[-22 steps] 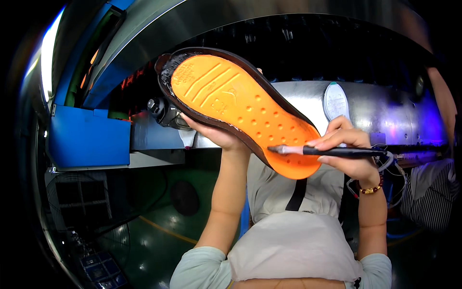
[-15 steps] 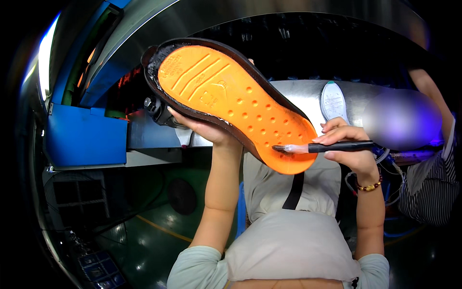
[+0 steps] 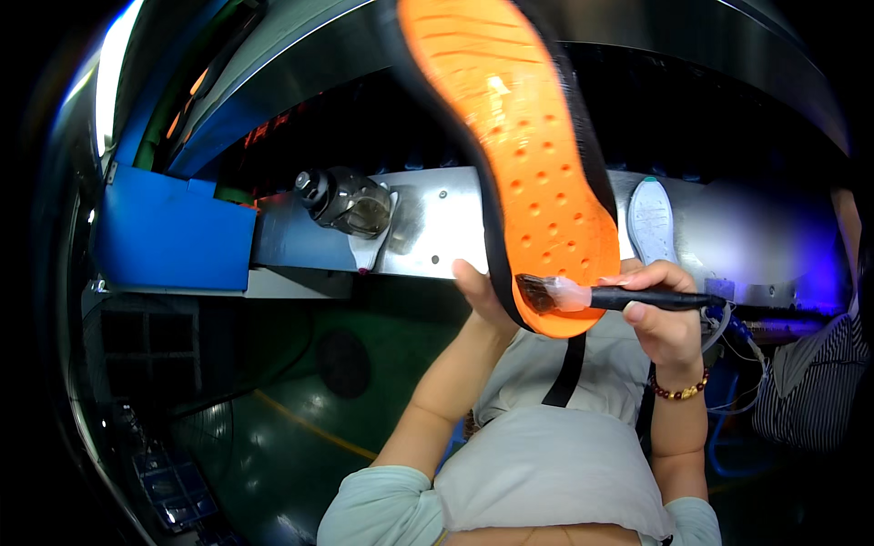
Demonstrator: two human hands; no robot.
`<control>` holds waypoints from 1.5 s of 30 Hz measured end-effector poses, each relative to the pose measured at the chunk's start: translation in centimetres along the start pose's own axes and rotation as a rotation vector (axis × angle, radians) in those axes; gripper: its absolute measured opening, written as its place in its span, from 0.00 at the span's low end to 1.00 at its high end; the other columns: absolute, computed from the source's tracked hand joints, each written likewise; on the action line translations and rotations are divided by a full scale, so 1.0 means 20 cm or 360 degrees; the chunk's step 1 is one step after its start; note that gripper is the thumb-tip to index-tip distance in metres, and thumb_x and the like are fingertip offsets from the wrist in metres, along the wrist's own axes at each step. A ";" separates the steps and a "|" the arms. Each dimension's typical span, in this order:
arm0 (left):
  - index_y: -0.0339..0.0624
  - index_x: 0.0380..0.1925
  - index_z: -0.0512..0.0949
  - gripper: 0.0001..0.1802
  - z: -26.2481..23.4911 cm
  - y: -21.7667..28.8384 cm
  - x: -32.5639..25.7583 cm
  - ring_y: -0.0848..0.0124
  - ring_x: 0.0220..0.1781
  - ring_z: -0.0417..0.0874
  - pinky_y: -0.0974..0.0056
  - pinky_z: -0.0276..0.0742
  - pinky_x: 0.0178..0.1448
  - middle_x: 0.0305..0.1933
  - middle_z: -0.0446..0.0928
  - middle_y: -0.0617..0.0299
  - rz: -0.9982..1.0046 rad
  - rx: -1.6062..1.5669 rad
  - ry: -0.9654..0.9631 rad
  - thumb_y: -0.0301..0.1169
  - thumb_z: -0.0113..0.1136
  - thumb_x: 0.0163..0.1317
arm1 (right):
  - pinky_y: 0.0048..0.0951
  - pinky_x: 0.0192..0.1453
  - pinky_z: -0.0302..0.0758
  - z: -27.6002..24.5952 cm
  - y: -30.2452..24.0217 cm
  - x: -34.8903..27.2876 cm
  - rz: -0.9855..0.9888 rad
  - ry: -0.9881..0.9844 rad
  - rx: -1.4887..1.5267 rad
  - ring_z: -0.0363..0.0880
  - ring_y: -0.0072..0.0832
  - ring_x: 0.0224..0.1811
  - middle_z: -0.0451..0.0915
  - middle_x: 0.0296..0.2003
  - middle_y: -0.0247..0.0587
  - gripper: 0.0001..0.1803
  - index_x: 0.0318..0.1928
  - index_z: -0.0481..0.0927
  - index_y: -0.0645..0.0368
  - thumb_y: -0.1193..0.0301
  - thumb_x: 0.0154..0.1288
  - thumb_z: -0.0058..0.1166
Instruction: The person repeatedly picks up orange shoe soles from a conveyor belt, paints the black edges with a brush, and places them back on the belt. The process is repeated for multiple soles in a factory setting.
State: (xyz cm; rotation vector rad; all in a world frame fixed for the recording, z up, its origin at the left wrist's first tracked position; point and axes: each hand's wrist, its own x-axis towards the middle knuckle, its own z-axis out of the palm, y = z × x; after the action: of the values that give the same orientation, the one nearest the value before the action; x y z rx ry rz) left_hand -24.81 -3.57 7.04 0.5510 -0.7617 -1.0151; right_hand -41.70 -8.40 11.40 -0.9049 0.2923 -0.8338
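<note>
Centrally, an orange shoe sole (image 3: 523, 155) with a black rim is held upright before the camera, its tread side facing the viewer and its upper end cut off by the top edge of the view. Left hand (image 3: 481, 296): its fingers are closed around the sole's lower left edge, with the thumb lying along the black rim; the remaining fingers are hidden behind the sole. Right hand (image 3: 663, 314): its fingers are closed around the black handle of a small brush (image 3: 605, 297), which lies nearly level and points left. The brush's bristles, coated in a whitish film, touch the lower end of the orange tread, just right of the left thumb. A beaded bracelet (image 3: 678, 391) circles the right wrist. Farther off, a grey metal machine panel (image 3: 428, 227) runs from left to right behind the sole. A dark motor-like fitting (image 3: 346, 200) is mounted on it to the left, and a pale insole-shaped piece (image 3: 652, 218) lies against it just right of the sole. A blue box (image 3: 173, 241) sits at far left. At the right edge, another person's striped sleeve (image 3: 815, 387) enters the view.
</note>
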 end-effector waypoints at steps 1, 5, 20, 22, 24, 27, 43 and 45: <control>0.46 0.62 0.51 0.47 -0.04 0.00 -0.01 0.61 0.65 0.55 0.55 0.51 0.66 0.65 0.52 0.58 -0.0069 -0.0250 -0.0120 0.68 0.31 0.49 | 0.22 0.43 0.72 0.01 0.00 -0.01 -0.0066 -0.0056 -0.0194 0.75 0.25 0.36 0.78 0.35 0.47 0.11 0.33 0.78 0.64 0.84 0.44 0.57; 0.43 0.58 0.57 0.36 -0.14 0.07 0.01 0.59 0.59 0.64 0.55 0.60 0.60 0.60 0.60 0.53 -0.0364 -0.0940 -0.0382 0.53 0.40 0.54 | 0.20 0.34 0.69 0.01 -0.07 -0.01 -0.0233 -0.0542 -0.0838 0.75 0.22 0.30 0.80 0.34 0.44 0.13 0.32 0.80 0.61 0.81 0.40 0.62; 0.31 0.48 0.67 0.28 0.02 0.30 0.17 0.69 0.38 0.78 0.70 0.74 0.43 0.42 0.74 0.48 -0.1670 0.0001 -0.0352 0.45 0.48 0.57 | 0.21 0.31 0.75 -0.05 -0.18 0.10 -0.0141 -0.1040 -0.1151 0.81 0.32 0.30 0.80 0.32 0.46 0.06 0.29 0.81 0.62 0.79 0.47 0.58; 0.32 0.48 0.68 0.28 0.07 0.30 0.15 0.69 0.36 0.78 0.71 0.75 0.41 0.41 0.74 0.49 -0.1771 0.0187 -0.0290 0.45 0.49 0.57 | 0.20 0.29 0.74 -0.04 -0.21 0.09 -0.0018 -0.1256 -0.1272 0.81 0.32 0.30 0.80 0.32 0.45 0.05 0.29 0.81 0.61 0.78 0.47 0.58; 0.33 0.48 0.68 0.28 0.03 0.29 0.16 0.69 0.38 0.78 0.70 0.75 0.42 0.42 0.74 0.48 -0.1895 0.0245 -0.0416 0.46 0.50 0.56 | 0.21 0.26 0.72 -0.03 -0.28 0.10 -0.0013 -0.1337 -0.1381 0.81 0.31 0.28 0.81 0.32 0.43 0.05 0.29 0.81 0.60 0.75 0.49 0.56; 0.32 0.49 0.67 0.32 0.03 0.33 0.17 0.68 0.41 0.77 0.69 0.74 0.45 0.44 0.73 0.47 -0.2022 0.0261 -0.0387 0.49 0.52 0.54 | 0.22 0.28 0.71 -0.06 -0.27 0.14 -0.0179 -0.1303 -0.1348 0.81 0.29 0.30 0.80 0.34 0.41 0.06 0.31 0.80 0.60 0.75 0.49 0.55; 0.29 0.47 0.69 0.27 -0.05 0.45 0.10 0.70 0.40 0.78 0.70 0.74 0.45 0.42 0.75 0.49 -0.1897 0.0256 -0.0029 0.42 0.53 0.54 | 0.21 0.30 0.71 -0.16 -0.38 0.10 -0.0077 -0.1106 -0.1534 0.80 0.31 0.35 0.80 0.35 0.41 0.07 0.31 0.80 0.59 0.77 0.47 0.57; 0.29 0.47 0.69 0.27 -0.07 0.47 0.10 0.70 0.40 0.78 0.70 0.74 0.45 0.42 0.75 0.49 -0.1813 0.0208 -0.0131 0.41 0.52 0.55 | 0.22 0.36 0.74 -0.20 -0.33 0.08 -0.0101 -0.0762 -0.1371 0.80 0.31 0.36 0.80 0.36 0.42 0.08 0.31 0.80 0.60 0.78 0.46 0.58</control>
State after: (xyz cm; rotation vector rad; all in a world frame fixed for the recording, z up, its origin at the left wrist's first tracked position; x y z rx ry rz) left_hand -17.99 -1.27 13.60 1.1106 -0.5577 -2.0471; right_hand -46.29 -14.23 14.40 -1.8887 0.1961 -0.5057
